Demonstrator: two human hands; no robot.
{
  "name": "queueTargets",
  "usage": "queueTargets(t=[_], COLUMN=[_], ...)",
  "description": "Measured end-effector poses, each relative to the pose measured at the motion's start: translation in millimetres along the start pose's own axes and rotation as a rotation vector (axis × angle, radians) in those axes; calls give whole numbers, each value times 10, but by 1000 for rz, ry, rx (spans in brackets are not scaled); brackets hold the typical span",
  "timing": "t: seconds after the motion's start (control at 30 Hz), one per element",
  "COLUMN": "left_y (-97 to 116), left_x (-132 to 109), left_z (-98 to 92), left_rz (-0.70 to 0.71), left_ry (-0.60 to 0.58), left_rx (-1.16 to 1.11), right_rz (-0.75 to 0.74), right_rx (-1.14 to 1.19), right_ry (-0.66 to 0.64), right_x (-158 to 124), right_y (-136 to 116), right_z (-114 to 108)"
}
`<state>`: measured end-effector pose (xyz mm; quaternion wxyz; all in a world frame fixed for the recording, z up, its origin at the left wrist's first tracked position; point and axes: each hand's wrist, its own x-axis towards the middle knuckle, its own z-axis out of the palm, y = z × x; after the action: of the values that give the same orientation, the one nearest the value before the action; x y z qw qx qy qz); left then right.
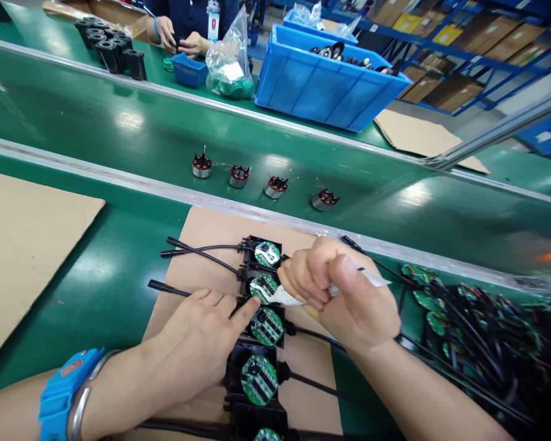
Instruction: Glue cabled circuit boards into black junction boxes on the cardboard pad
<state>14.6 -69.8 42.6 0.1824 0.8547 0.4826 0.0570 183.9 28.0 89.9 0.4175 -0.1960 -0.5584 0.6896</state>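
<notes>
A row of round green circuit boards sits in black holders on brown cardboard (312,373). My right hand (344,294) is closed round a white squeeze tube (287,297), its tip over the second circuit board (262,288). White paste lies on that board and on the farthest circuit board (267,253). My left hand (206,334) lies over the left side of the holders, fingers apart, one fingertip at the second board's edge. The third circuit board (267,326) and the fourth circuit board (259,380) show no white paste. Another circuit board (267,435) is cut off below.
Several copper-wound stators (275,187) stand on the green strip beyond the metal rail. To the right is a pile of wired boards and black cables (477,343). A large blue bin (321,79) is across, near a co-worker's hands (179,40). A cardboard sheet (27,245) lies left.
</notes>
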Motion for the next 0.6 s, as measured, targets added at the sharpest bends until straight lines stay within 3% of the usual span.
queueTargets(t=[0.47,0.6], left_y=[-21,-14], left_x=[17,0], left_z=[25,-7], left_rz=[5,30], left_ry=[-15,12], left_rx=[18,30], right_rz=[-101,-88], right_rx=[-16,-42], right_ry=[-2,14], right_x=[150,114], right_y=[131,66], right_z=[-71,-130])
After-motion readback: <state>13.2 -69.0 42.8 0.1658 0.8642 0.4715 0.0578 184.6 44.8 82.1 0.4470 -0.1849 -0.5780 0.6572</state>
